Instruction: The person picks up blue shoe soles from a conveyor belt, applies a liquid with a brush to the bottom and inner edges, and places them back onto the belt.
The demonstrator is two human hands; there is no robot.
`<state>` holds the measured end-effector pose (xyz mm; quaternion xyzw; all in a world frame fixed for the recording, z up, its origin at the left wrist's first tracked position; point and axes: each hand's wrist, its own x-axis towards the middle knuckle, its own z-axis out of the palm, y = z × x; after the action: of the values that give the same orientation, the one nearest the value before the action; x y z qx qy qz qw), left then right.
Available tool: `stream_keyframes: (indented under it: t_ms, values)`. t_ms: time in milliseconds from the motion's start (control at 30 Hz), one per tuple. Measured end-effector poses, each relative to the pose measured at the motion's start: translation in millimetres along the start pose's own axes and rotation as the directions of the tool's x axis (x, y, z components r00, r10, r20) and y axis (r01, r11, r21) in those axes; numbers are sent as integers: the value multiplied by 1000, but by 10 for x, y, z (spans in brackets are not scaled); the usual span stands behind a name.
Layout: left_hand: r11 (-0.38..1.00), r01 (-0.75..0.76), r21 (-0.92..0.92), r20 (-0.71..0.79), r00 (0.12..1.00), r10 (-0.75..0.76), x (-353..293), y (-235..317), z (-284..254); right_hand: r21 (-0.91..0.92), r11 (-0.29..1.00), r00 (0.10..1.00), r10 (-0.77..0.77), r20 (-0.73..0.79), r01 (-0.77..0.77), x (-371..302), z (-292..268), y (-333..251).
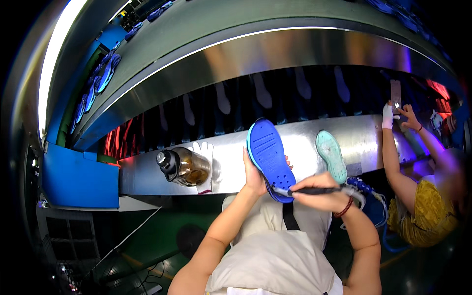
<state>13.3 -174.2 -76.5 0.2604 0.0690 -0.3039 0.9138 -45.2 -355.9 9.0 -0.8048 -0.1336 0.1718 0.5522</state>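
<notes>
Closest in, lower middle of the frame: the right hand [322, 192] pinches a slim black tool [317, 191], its tip at the sole's bottom end. Brush or pen, can't tell. The left hand [252, 173] wraps the blue sole [268, 152] from underneath, thumb side along the left edge, fingertips peeking out on the right. The sole sits mid-frame, tilted, in front of the surface [231, 164].

My guess is it's light, rubbery or foam, bendy but springy, hard to break. Grooves and holes should give some grip; the smooth bits might slip if wet. I'd hold it by the side edges around the middle, palm behind so it doesn't flex under the tip.

Further back, a teal sole [331, 153] lies right of centre, with a bottle [184, 166] on the left. Way up top there's a belt [206, 27].
</notes>
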Motion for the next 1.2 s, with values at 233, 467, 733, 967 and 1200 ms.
stream_keyframes:
  t_ms: [233,467,733,967,1200]
  values:
    - [979,116,-169,208,975,-79,-27,-111,348,269,941,949,-126,-288,207,277,-156,-34]
    - [999,31,-34,42,999,-29,-26,-11,445,482,853,952,-52,-300,198,235,-197,-5]
    - [992,-126,7,157,980,124,84,107,451,374,919,975,-42,-218,123,42,-219,-95]
    - [943,-329,-40,157,930,331,114,253,506,102,890,895,-436,-96,444,38,-237,-3]
    - [949,-316,-15,152,937,314,134,371,602,127,872,880,-474,-16,472,23,-255,44]
